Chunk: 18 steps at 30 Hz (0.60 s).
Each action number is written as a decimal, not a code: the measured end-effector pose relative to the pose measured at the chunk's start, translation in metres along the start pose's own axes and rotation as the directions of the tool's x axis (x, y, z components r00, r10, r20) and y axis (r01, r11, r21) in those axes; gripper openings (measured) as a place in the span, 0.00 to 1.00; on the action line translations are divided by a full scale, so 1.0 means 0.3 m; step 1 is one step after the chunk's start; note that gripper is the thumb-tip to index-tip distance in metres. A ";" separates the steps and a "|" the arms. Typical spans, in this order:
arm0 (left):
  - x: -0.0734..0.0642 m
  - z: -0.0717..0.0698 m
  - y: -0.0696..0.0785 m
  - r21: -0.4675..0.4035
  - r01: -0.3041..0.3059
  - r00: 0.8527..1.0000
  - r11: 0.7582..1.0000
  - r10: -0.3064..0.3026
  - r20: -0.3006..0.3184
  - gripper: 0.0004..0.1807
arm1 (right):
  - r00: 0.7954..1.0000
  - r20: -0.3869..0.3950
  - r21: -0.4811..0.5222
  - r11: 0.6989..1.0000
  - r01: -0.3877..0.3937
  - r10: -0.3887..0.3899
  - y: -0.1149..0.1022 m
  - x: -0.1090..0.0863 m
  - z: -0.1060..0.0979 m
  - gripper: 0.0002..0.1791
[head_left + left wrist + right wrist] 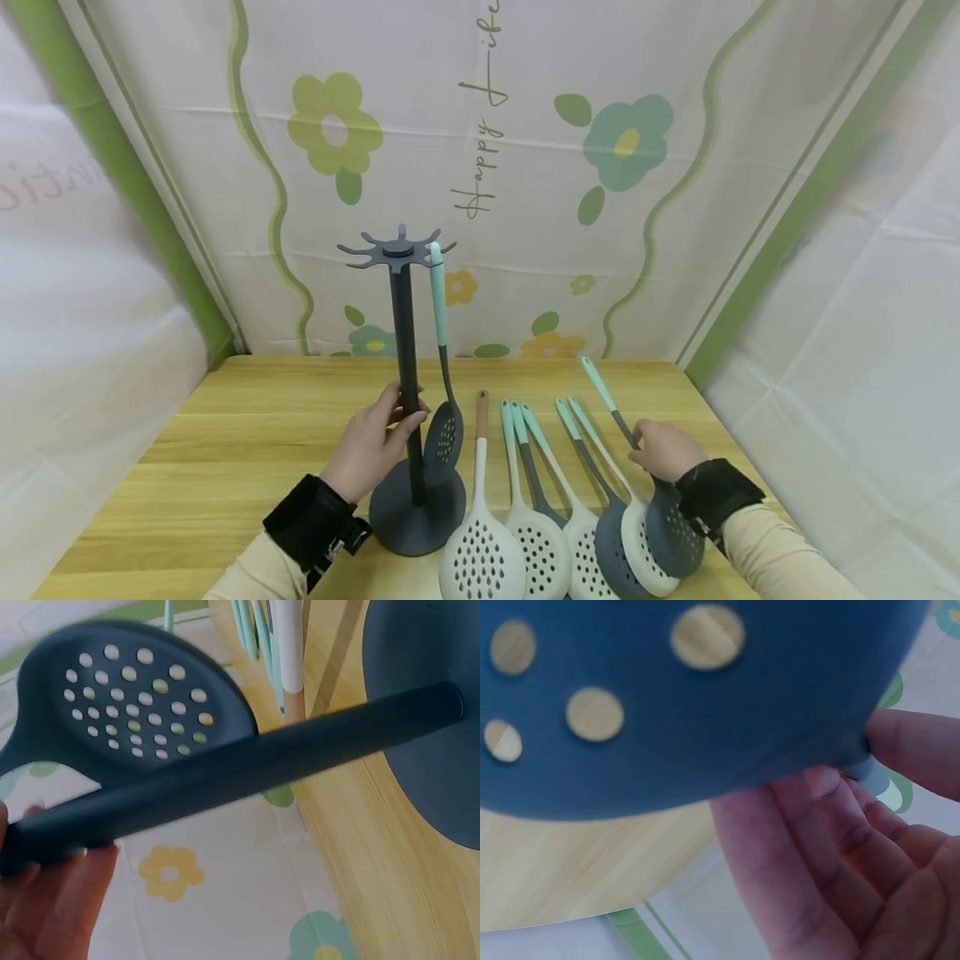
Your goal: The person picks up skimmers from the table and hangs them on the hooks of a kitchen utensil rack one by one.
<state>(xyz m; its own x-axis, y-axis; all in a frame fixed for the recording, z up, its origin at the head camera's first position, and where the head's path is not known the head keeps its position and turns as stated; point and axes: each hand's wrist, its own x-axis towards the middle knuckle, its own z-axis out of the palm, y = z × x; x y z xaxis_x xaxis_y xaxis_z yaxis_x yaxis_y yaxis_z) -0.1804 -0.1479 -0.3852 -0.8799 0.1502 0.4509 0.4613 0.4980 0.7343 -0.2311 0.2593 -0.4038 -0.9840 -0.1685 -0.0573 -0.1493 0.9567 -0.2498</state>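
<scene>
My left hand (369, 446) grips the pole of a dark utensil stand (405, 350), whose round base sits on the table. From one hook of its star-shaped top hangs a dark slotted skimmer (444, 442) with a mint handle; the left wrist view shows its perforated head beside the pole. At the far right of a row of utensils, my right hand (669, 450) pinches another dark skimmer (675, 540) by its neck, between thumb and fingers. Its perforated head (645, 772) fills much of the right wrist view, and its mint handle points up and away.
Between my hands lie a white skimmer (482, 558) with a wood-coloured handle and several white and dark skimmers with mint handles, some overlapping. The wooden table (247, 450) ends at a printed cloth backdrop (420, 150), with cloth walls on both sides.
</scene>
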 end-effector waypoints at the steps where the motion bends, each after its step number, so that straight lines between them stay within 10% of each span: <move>1: 0.001 -0.003 -0.003 -0.011 -0.003 1.000 1.000 0.003 0.013 0.15 | 1.000 -0.002 -0.002 1.000 0.001 -0.001 0.000 -0.001 0.000 0.13; 18: 0.005 -0.037 -0.034 -0.082 -0.105 0.983 0.991 0.116 0.142 0.21 | 1.000 -0.025 0.039 0.999 0.018 -0.018 -0.019 -0.014 -0.002 0.11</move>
<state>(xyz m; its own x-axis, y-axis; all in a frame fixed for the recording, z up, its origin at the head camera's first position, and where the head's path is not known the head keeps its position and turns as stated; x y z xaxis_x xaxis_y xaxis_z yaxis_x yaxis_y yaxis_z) -0.1852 -0.1622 -0.3864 -0.8278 0.3262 0.4564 0.5588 0.4078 0.7221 -0.2260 0.2548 -0.4014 -0.9834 -0.1792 -0.0286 -0.1635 0.9434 -0.2885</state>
